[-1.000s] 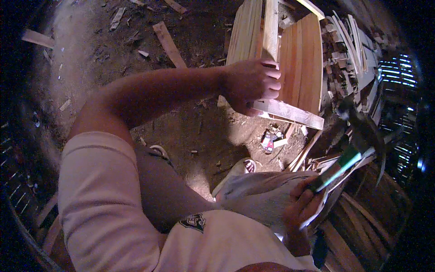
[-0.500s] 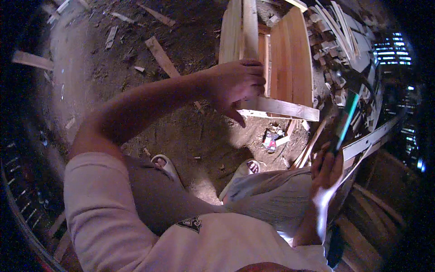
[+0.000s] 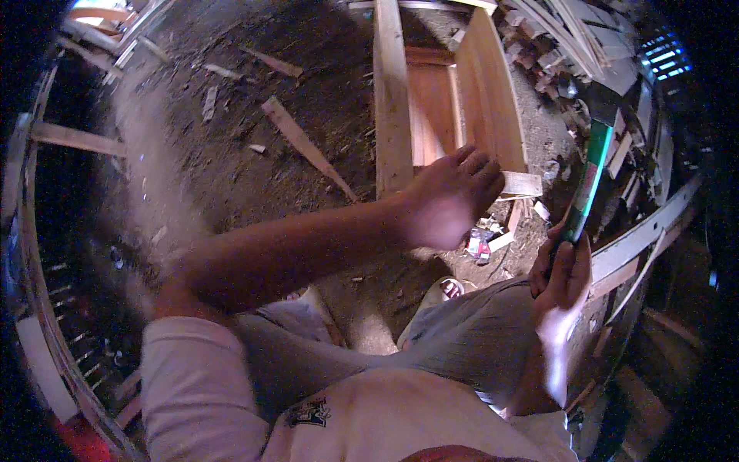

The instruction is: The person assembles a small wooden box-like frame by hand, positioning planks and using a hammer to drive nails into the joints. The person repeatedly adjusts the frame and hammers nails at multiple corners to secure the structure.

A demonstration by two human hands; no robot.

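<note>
My right hand (image 3: 563, 269) is wrapped around the dark grip of a hammer (image 3: 593, 173). Its green handle points up and away, and its dark head is at the far end. In front of me stands a wooden box-like frame, with a long upright board (image 3: 390, 92) on its left and a wide reddish side panel (image 3: 490, 88) on its right. My left hand (image 3: 454, 196) is over the frame's near crosspiece (image 3: 523, 185), back of the hand up, fingers curled. The hand covers much of that crosspiece, and whatever its fingers hold is hidden.
Loose wood strips, among them a long offcut (image 3: 304, 142), lie on the dirt floor. A crumpled red and white packet (image 3: 479, 245) is near my foot. Piled wood scraps (image 3: 539, 46) line the far right. A long pale board (image 3: 631, 250) slants beside my right hand.
My left hand has moved right along the near end of the frame, and its fingers have curled. My right hand still grips the hammer, whose head now shows more clearly. The view has shifted slightly.
</note>
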